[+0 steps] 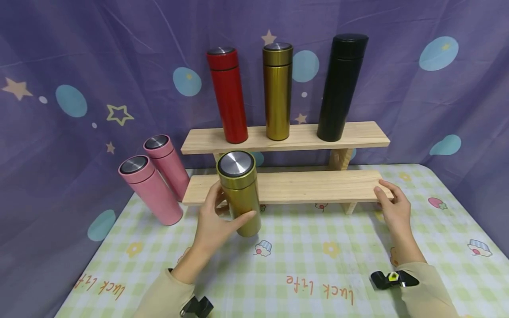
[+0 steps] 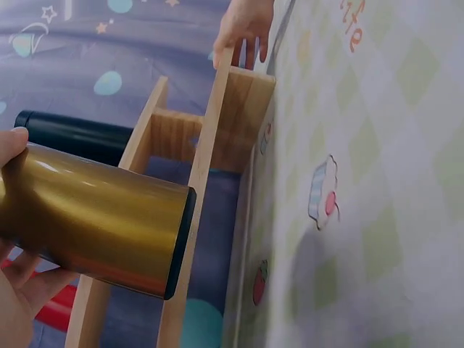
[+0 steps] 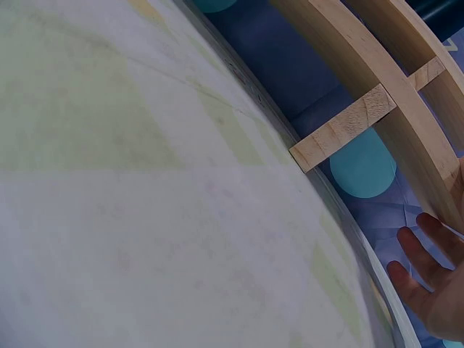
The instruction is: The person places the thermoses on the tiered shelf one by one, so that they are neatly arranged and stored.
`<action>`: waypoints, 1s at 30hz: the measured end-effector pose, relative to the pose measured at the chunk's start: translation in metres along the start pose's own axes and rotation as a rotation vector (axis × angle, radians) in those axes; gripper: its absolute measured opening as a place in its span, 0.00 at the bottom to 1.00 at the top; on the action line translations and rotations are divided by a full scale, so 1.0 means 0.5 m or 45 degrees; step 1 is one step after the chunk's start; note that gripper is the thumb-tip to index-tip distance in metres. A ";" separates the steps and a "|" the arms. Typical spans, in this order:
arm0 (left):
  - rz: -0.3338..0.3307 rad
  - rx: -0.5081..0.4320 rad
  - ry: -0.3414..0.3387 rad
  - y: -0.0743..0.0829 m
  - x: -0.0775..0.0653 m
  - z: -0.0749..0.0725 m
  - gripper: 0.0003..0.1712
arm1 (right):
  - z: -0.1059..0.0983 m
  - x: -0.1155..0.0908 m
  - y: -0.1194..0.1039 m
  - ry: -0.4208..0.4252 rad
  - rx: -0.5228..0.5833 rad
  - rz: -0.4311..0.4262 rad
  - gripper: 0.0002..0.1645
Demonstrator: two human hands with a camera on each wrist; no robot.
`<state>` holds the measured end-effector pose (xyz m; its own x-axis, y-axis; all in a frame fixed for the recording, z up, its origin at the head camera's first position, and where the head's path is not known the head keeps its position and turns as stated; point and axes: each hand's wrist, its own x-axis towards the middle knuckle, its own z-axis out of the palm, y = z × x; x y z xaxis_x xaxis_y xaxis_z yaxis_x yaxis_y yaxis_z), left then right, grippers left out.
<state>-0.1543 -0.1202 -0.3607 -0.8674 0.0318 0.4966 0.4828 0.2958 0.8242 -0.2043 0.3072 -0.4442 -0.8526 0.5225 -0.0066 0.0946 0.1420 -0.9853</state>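
My left hand (image 1: 214,225) grips a gold thermos (image 1: 242,201) with a silver-topped lid, thumb on its near side. In the head view the thermos overlaps the left front of a two-tier wooden shelf (image 1: 318,187); in the left wrist view its dark base (image 2: 180,243) appears close to the lower board. At the right end of that board my right hand (image 1: 393,205) holds the corner, thumb and forefinger on the wood. In the right wrist view the other fingers (image 3: 417,250) spread below the board's edge; the thumb is hidden there.
On the upper board stand a red thermos (image 1: 228,97), another gold thermos (image 1: 277,92) and a black thermos (image 1: 342,88). Two pink thermoses, a nearer one (image 1: 153,192) and a farther one (image 1: 169,170), are left of the shelf. A checked cloth (image 1: 302,256) covers the table before a purple curtain (image 1: 131,53).
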 end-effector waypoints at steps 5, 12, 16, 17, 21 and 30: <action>0.041 -0.015 -0.058 0.013 0.014 0.016 0.48 | 0.002 0.000 0.000 0.008 0.000 0.002 0.27; 0.090 0.000 -0.093 0.036 0.030 0.035 0.48 | 0.001 0.004 0.001 0.000 0.007 0.004 0.27; 0.108 -0.025 -0.112 0.046 0.043 0.049 0.48 | 0.000 0.007 0.002 -0.002 0.001 -0.009 0.27; 0.109 -0.027 -0.119 0.048 0.047 0.053 0.48 | 0.000 0.008 0.003 0.000 0.001 -0.010 0.27; 0.118 -0.046 -0.150 0.054 0.062 0.072 0.48 | -0.003 0.009 0.003 0.007 -0.014 -0.009 0.28; 0.114 -0.097 -0.191 0.065 0.087 0.114 0.50 | -0.004 0.008 0.005 -0.031 -0.023 -0.003 0.29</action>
<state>-0.1833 -0.0546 -0.3279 -0.8261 0.1983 0.5275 0.5616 0.2126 0.7996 -0.2065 0.3114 -0.4462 -0.8649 0.5018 -0.0083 0.1015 0.1587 -0.9821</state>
